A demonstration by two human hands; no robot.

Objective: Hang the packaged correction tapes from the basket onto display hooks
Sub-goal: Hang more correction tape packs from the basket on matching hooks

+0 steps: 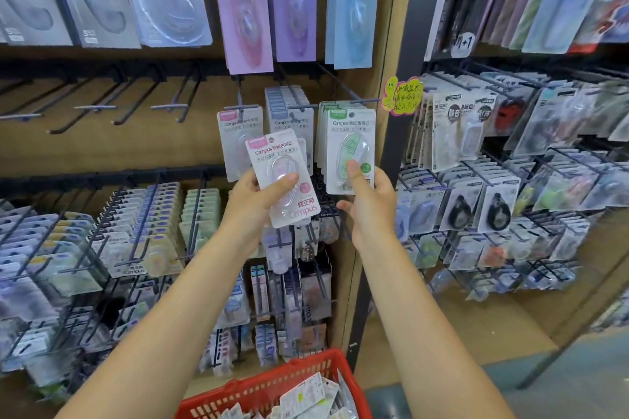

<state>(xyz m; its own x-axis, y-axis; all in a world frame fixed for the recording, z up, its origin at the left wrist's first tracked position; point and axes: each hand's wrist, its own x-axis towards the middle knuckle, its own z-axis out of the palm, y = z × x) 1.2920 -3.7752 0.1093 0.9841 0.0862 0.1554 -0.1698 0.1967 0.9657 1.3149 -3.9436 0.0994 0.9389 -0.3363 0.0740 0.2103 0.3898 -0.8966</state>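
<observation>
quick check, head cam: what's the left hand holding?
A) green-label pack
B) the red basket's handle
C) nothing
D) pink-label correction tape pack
D: the left hand grips the pink-label correction tape pack, thumb across its blister, while the right hand has its thumb on the green-label pack hanging at the hook; the red basket sits below.

A wooden shelving wall (190,146) stands ahead, with black rails and empty metal pegs (85,105) at the left. A dark post (405,54) divides it from another rack at the right. The floor (561,384) is grey-blue
</observation>
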